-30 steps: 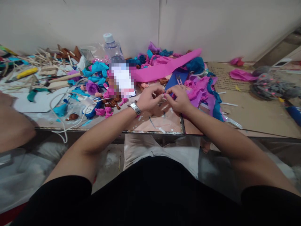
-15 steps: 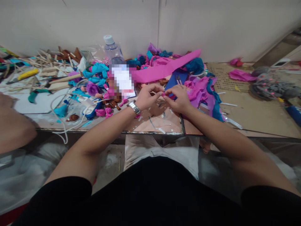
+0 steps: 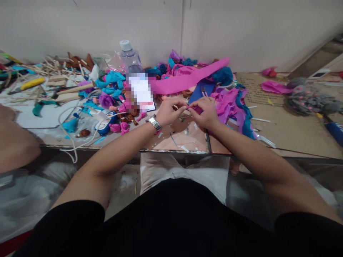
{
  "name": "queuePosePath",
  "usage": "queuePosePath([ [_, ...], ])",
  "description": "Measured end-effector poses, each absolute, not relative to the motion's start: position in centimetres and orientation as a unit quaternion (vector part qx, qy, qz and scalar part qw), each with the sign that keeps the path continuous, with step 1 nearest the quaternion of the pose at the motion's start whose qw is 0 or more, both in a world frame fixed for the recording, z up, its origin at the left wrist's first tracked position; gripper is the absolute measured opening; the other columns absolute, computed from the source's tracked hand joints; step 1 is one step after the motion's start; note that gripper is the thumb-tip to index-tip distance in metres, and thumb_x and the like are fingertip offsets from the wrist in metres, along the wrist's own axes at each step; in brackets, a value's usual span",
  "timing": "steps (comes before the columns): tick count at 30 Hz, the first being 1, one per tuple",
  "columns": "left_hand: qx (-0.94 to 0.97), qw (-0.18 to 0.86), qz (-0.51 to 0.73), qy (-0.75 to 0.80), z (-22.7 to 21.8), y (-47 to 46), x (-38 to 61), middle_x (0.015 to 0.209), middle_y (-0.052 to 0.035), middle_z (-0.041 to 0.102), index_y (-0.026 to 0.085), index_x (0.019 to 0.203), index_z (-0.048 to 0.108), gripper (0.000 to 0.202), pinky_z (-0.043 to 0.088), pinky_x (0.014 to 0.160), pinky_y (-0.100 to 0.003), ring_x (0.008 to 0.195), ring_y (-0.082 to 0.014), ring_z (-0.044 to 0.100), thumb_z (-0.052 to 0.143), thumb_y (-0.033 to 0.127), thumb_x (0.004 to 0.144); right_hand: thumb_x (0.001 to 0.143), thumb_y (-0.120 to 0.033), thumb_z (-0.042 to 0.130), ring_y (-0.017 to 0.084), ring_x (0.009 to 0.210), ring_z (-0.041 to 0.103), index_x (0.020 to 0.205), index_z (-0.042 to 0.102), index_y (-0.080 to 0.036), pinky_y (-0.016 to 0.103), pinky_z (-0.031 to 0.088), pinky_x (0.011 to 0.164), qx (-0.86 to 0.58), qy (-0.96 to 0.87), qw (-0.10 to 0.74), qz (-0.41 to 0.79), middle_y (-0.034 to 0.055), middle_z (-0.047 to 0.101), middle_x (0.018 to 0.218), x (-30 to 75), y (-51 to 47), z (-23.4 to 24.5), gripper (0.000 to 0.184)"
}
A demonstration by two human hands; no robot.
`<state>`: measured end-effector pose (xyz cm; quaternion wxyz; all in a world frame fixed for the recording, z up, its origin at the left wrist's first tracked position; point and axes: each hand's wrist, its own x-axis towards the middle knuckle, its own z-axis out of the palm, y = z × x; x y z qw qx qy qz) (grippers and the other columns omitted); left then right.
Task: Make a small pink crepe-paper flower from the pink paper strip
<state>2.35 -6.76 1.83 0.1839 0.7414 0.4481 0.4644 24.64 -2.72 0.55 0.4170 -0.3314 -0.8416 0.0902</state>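
Note:
My left hand (image 3: pixel 170 112), with a metal watch (image 3: pixel 154 123) at the wrist, pinches a small piece of magenta crepe paper (image 3: pixel 188 106) with thumb and forefinger. From the other side my right hand (image 3: pixel 205 112) grips the same piece, its fingertips meeting those of the left. The fingers cover most of the paper. Below them lies a round pale item (image 3: pixel 184 113), partly hidden. Just beyond the right hand is a dark blue flat piece (image 3: pixel 199 92) with a small metal tool (image 3: pixel 204 91) on it. A long pink paper strip (image 3: pixel 190 80) stretches behind both hands.
A phone (image 3: pixel 142 91) stands left of the hands, before a clear bottle (image 3: pixel 130 59). Crumpled pink and blue paper (image 3: pixel 227 101) lies right. A white cable (image 3: pixel 72 134) hangs over the table edge. Another person's arm (image 3: pixel 18 137) rests at far left. Cardboard (image 3: pixel 278 125) covers the right side.
Both hands stay almost in place, fingertips together. The magenta paper shows differently between them, with more of it visible by the right fingers. The view has shifted very slightly.

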Motion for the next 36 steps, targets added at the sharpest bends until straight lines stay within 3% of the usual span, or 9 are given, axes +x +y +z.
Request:
queuePosePath([
  [12, 0.734, 0.172, 0.47, 0.458, 1.65, -6.65, 2.36, 0.091, -0.009, 0.083, 0.018, 0.095, 0.082, 0.05, 0.06, 0.074, -0.03, 0.08, -0.0182, 0.073, 0.071, 0.066, 0.099, 0.104, -0.073, 0.06, 0.032, 0.103, 0.069, 0.095, 0.079, -0.027, 0.058, 0.039, 0.113, -0.331, -0.838, 0.426, 0.087, 0.0073, 0.081, 0.097, 24.66, -2.69, 0.43, 0.051],
  [25, 0.77, 0.117, 0.449, 0.438, 1.8, -6.96, 2.21, 0.097, -0.0082, 0.086, 0.025, 0.103, 0.089, 0.039, 0.058, 0.078, -0.032, 0.082, -0.0193, 0.076, 0.069, 0.058, 0.104, 0.105, -0.066, 0.063, 0.032, 0.105, 0.068, 0.097, 0.081, -0.027, 0.059, 0.039, 0.113, -0.34, -0.838, 0.42, 0.083, 0.0075, 0.082, 0.098, 24.78, -2.64, 0.39, 0.044],
  [36, 0.747, 0.148, 0.471, 0.446, 1.94, -6.8, 2.23, 0.093, -0.0102, 0.082, 0.019, 0.103, 0.081, 0.063, 0.057, 0.073, -0.03, 0.082, -0.0184, 0.073, 0.062, 0.078, 0.101, 0.107, -0.066, 0.062, 0.033, 0.106, 0.069, 0.106, 0.084, -0.029, 0.058, 0.04, 0.112, -0.319, -0.844, 0.42, 0.099, 0.0073, 0.083, 0.103, 24.74, -2.73, 0.64, 0.043],
])
